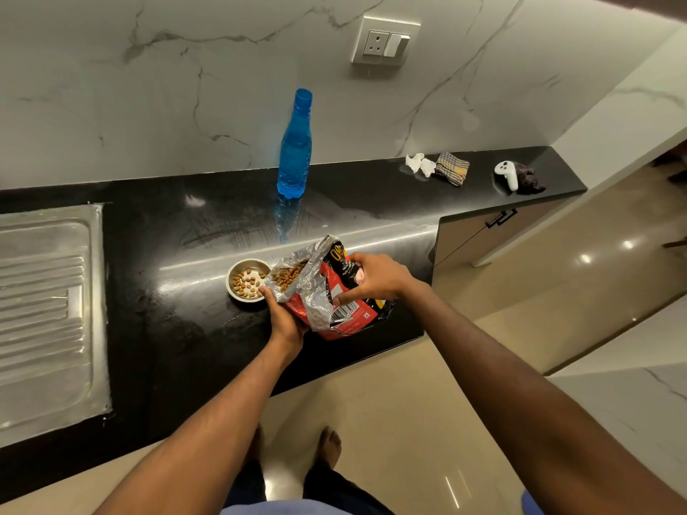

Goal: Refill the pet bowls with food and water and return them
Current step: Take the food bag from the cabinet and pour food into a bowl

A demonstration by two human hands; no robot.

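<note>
A small steel pet bowl (238,291) sits on the black counter (167,328) with brown kibble in its bottom. Right of it, a red and black pet food bag (327,291) with a silver lining is tilted, its open mouth over the bowl's right rim, kibble showing inside. My left hand (284,321) grips the bag's lower edge beside the bowl. My right hand (371,278) holds the bag's upper side. A blue plastic water bottle (295,146) stands upright behind, capped, against the marble wall.
A steel sink drainboard (48,310) lies at the left. At the counter's far right are crumpled tissue (420,163), a checked cloth (452,167), a white controller (507,174) and a dark cloth (529,178). A wall socket (384,40) is above. My bare feet stand on the tiled floor (409,421).
</note>
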